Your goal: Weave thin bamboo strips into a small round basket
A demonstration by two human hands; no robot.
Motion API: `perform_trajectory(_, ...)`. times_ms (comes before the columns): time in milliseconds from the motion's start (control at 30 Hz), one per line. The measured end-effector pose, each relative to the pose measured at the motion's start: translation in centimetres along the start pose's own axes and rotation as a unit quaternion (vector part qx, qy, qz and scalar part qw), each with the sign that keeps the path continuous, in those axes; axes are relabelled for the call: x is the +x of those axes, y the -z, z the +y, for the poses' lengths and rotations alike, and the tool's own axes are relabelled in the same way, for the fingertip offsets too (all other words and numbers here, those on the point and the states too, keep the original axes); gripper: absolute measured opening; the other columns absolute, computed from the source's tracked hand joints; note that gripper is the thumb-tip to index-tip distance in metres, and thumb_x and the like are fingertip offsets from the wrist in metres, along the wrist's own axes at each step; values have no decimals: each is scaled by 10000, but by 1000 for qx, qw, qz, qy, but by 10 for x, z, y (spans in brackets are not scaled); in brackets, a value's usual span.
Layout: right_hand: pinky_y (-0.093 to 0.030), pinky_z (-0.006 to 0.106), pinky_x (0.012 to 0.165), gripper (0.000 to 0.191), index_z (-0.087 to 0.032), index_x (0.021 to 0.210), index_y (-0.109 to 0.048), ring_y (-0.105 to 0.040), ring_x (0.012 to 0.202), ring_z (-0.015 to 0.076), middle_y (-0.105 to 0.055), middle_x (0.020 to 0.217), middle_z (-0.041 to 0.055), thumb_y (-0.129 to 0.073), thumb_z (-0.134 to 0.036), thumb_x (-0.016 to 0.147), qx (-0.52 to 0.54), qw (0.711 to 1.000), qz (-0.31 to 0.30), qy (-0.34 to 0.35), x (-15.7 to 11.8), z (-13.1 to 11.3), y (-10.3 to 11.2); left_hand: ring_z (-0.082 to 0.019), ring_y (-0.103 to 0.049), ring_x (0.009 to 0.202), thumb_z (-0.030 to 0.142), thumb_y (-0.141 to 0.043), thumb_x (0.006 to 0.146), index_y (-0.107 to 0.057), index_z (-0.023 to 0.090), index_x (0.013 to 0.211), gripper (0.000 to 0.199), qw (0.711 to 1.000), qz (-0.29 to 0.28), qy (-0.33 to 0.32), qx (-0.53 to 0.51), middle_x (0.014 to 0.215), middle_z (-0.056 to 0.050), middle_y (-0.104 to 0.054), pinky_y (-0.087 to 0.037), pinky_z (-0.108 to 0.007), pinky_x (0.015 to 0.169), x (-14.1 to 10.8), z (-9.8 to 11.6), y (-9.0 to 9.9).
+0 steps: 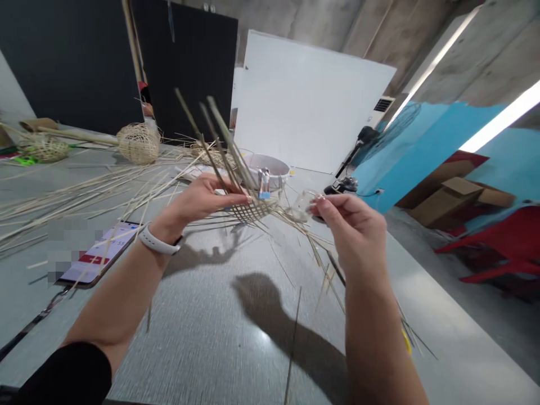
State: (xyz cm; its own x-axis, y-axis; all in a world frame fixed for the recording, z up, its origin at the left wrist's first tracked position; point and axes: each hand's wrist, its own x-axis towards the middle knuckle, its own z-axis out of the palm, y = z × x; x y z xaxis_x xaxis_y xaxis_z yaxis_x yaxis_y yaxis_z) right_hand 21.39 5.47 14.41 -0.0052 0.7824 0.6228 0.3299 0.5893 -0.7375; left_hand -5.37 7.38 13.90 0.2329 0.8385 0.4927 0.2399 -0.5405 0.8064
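My left hand (206,197) grips the edge of a woven bamboo piece (248,211), thumb on top. Several long bamboo strips (228,149) rise from the weave and fan out to the upper left. A light-blue binder clip (264,188) stands on the weave's right side, just beyond my left fingertips. To the right, my right hand (354,219) is closed in a pinch, apart from the weave. Its fingertips overlap a clear plastic-looking object (301,206); whether they hold it or something smaller, I cannot tell.
Loose bamboo strips (93,197) spread over the grey table (202,326). A phone (101,253) lies at left. Behind stand a round woven basket (139,143) and a white tub (274,163). More strips (316,247) lie at right, near a red chair (502,247). A person's hand (147,109) shows far back.
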Motion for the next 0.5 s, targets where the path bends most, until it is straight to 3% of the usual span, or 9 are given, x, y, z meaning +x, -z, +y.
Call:
perform_trajectory(100,-526,392,860,331,-202,884,-727,-679,914,233,-741,895,64,-672,-526,847,-33,996,-57,-65,9,13,3,-176,-704,819,388,-780,744,-763,208,788,186,991,90,35,-94,841,-39,-768,-558,-308,787,3,-5,5)
perform_trajectory(200,-471,431,997,395,-214,1020,-719,-623,1140,261,-725,1131,79,-696,-551,814,-7,986,-147,-75,14,24,-13,-176,-703,804,389,-803,714,-754,180,781,224,982,76,63,-161,831,-52,-767,-555,-296,746,7,-17,-3)
perform_trajectory(267,-482,419,993,402,-212,1032,-707,-649,1087,235,-734,1093,74,-691,-553,819,89,965,-230,-89,13,28,-26,-171,-696,793,404,-820,686,-745,164,784,270,976,53,88,-194,832,-59,-764,-544,-279,710,8,-26,-11)
perform_trajectory(367,-542,368,845,316,-204,868,-702,-678,856,189,-737,886,43,-749,-505,783,171,942,-267,-106,16,29,-34,-141,-663,731,436,-836,661,-700,150,746,328,963,46,133,-231,796,-47,-743,-503,-243,643,12,-36,-17)
perform_trajectory(433,-544,337,734,276,-200,757,-683,-654,740,168,-708,778,24,-780,-459,763,149,948,-263,-94,26,26,-29,-141,-660,777,465,-821,681,-684,154,805,362,956,56,141,-250,857,-49,-742,-497,-243,680,15,-41,-18)
perform_trajectory(500,-530,324,674,262,-198,728,-684,-640,697,166,-695,734,23,-780,-439,764,92,957,-268,-54,46,20,-18,-174,-663,946,505,-786,718,-672,162,945,427,950,87,126,-270,1024,-75,-736,-499,-272,806,20,-48,-18)
